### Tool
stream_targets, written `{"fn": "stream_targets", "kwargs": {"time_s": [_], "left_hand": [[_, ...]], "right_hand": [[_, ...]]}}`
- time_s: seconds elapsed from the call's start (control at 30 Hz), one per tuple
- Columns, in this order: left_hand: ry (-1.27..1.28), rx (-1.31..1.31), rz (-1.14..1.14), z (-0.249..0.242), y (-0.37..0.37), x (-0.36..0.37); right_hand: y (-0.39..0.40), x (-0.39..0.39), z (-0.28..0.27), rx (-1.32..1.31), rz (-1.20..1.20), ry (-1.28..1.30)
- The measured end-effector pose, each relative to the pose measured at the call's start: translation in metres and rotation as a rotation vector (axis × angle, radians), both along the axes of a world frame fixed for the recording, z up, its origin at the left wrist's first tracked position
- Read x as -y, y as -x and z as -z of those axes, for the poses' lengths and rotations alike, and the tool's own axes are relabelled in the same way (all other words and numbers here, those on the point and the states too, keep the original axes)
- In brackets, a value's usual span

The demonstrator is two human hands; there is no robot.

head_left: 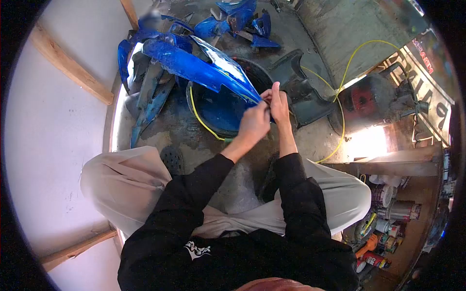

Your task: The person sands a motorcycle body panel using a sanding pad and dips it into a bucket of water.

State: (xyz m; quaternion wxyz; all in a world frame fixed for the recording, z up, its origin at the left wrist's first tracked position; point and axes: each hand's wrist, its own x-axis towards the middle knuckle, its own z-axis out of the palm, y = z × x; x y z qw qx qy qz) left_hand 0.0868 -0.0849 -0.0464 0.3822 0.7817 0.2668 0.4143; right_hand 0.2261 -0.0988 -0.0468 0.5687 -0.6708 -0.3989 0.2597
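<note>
Gripping the pointed tip of the long blue fairing panel (pixel 204 65), I have my left hand (pixel 253 123) and right hand (pixel 279 101) both pinched on it, touching each other. Just beyond them sits a dark tub (pixel 218 114); a yellow cable (pixel 342 82) loops to their right.

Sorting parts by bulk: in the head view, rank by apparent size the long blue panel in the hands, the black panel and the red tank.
1. Long blue panel
2. Red tank and black panel: look alike, unranked.
</note>
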Motion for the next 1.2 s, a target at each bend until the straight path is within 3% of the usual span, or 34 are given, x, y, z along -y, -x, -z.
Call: {"fn": "stream_targets", "kwargs": {"time_s": [0.1,0.23,0.3,0.37,0.43,0.57,0.67,0.83,0.9,1.03,1.2], "left_hand": [[0.041,0.097,0.049,0.005,0.001,-0.005],[-0.024,0.107,-0.317,-0.013,0.031,-0.076],[0.175,0.178,-0.365,-0.013,0.049,-0.105],[0.11,0.157,-0.37,-0.001,0.048,-0.113],[0.008,0.001,-0.361,-0.002,0.036,-0.084],[0.046,0.126,-0.051,0.004,0.007,-0.011],[0.022,0.122,0.032,0.008,0.013,-0.017],[-0.043,0.106,-0.36,-0.005,0.037,-0.084],[0.12,0.169,-0.4,-0.003,0.05,-0.111],[0.029,0.019,-0.352,-0.01,0.032,-0.073],[0.042,0.033,-0.017,-0.001,0.004,0.005]], "right_hand": [[0.001,0.005,-0.007,-0.036,-0.016,0.004],[0.008,0.007,-0.016,-0.031,-0.028,0.037],[0.008,0.005,-0.013,-0.027,-0.032,0.029],[0.003,0.001,-0.008,0.015,-0.027,0.038],[0.003,0.0,-0.005,0.051,-0.022,0.054],[0.003,0.0,-0.006,-0.019,-0.004,0.023],[0.003,0.002,-0.008,-0.014,0.001,0.02],[0.009,0.006,-0.011,0.021,0.032,-0.002],[0.008,0.006,-0.011,0.077,0.017,0.031],[0.01,0.001,-0.012,0.081,0.014,-0.042],[0.0,0.0,-0.002,0.033,0.034,-0.005]]}}
